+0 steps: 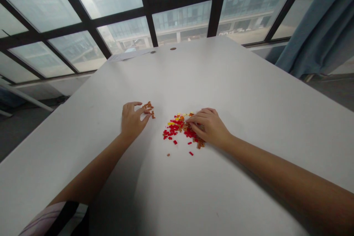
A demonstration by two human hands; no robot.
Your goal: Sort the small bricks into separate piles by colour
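Note:
My left hand (133,120) is beside a small group of brown toy building bricks (148,106). Its thumb and index finger come together at a small brown brick (153,114) on the near side of the group, while another finger stays raised. My right hand (209,127) reaches into a mixed pile of tiny red bricks (173,128), with yellow ones (171,123) and brown ones (199,143) among them. Its fingers are bent and close together at the pile's right side. Whatever lies between those fingertips is hidden.
Both groups lie on a large white table (177,191). A few loose red bricks (191,153) and one brown brick (168,154) are nearer to me. Papers (128,55) and two dark round spots (173,48) are at the far edge, before windows. A blue curtain (312,33) hangs right.

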